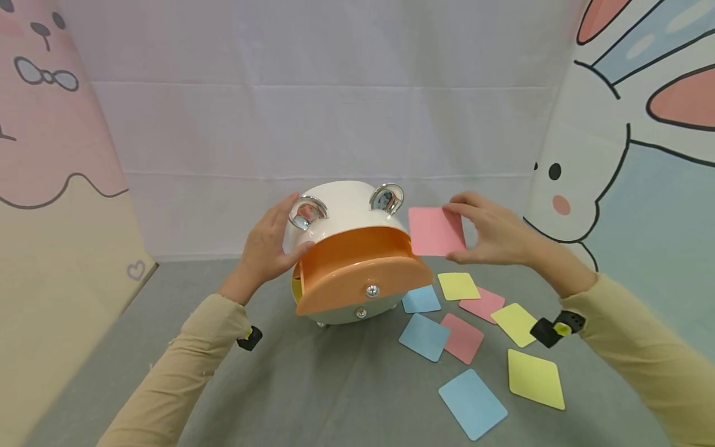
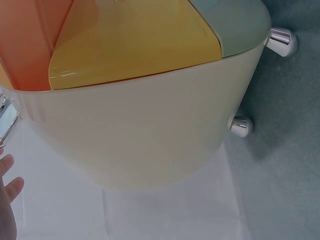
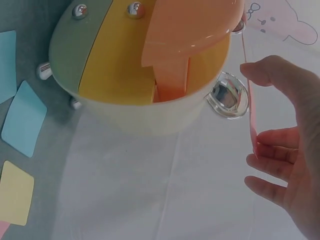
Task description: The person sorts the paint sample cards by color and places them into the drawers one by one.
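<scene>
A round white storage box (image 1: 343,200) with silver ear-like knobs stands on the grey cloth, its orange top drawer (image 1: 357,282) pulled out. Below that drawer, the yellow (image 2: 135,40) and green (image 2: 237,25) drawers are closed. My left hand (image 1: 270,242) rests on the box's left side, thumb near the drawer's edge and fingers by the left ear. In my right hand (image 1: 491,230) a pink card (image 1: 437,231) is pinched by its edge between thumb and fingers, just right of the open drawer. The right wrist view shows this card (image 3: 251,110) edge-on.
Several blue (image 1: 473,404), yellow (image 1: 536,379) and pink (image 1: 462,338) cards lie scattered on the grey cloth (image 1: 313,385), right of the box and in front of it. A white curtain (image 1: 335,124) hangs behind. Printed cartoon panels stand at both sides.
</scene>
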`<state>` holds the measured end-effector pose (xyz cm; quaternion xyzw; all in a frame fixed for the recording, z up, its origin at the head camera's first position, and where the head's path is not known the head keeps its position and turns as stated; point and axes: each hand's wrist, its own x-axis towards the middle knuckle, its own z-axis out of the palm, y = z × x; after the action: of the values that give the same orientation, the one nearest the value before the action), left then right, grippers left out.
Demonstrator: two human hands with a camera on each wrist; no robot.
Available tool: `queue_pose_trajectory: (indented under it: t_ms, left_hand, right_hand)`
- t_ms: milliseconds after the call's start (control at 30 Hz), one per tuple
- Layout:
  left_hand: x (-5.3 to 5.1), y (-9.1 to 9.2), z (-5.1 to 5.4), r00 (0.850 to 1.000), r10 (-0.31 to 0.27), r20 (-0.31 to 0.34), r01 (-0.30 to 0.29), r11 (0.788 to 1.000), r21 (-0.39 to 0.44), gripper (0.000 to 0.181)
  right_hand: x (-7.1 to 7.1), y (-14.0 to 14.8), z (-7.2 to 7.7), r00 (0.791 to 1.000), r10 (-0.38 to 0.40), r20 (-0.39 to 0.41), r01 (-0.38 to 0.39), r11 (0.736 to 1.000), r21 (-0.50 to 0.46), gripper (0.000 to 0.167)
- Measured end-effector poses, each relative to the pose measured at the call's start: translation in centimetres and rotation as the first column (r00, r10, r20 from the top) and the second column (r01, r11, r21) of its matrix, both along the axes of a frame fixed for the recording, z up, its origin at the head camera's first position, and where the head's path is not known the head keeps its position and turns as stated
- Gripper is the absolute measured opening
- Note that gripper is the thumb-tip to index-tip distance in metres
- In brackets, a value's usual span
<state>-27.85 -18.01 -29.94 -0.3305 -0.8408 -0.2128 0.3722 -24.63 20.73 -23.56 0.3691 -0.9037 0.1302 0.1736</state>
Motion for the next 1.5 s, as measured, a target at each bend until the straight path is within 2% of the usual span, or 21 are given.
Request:
queue_pose_trajectory:
  t_ms: [167, 367, 833, 1200, 1500]
  left_hand:
    - [0.1, 0.0, 0.1, 1.0, 0.0, 0.003, 0.0, 1.0, -0.002, 0.084]
    - [0.1, 0.0, 0.0, 1.0, 0.002, 0.011, -0.002, 1.0, 0.005, 0.084]
    - [0.1, 0.2, 0.0, 1.0, -0.006, 0.011, 0.006, 1.0, 0.01, 0.084]
    - [0.3, 0.4, -0.1, 1.0, -0.009, 0.017, 0.008, 1.0, 0.017, 0.084]
    - [0.3, 0.3, 0.0, 1.0, -0.004, 0.021, 0.004, 1.0, 0.018, 0.084]
  right_hand:
    - [-0.4, -2.2, 0.4, 1.0, -0.001, -0.007, 0.001, 1.0, 0.007, 0.072]
    - [-0.8, -4.2, 0.6, 0.999, 0.044, -0.011, -0.044, 0.999, 0.019, 0.074]
    - [-1.6, -6.7, 0.3, 0.982, 0.177, 0.064, -0.177, 0.984, 0.0, 0.065]
    - [-1.5, -6.6, -0.2, 0.981, 0.185, 0.067, -0.184, 0.983, -0.015, 0.058]
    - [-1.5, -5.6, 0.1, 0.988, 0.118, 0.103, -0.114, 0.993, -0.041, 0.059]
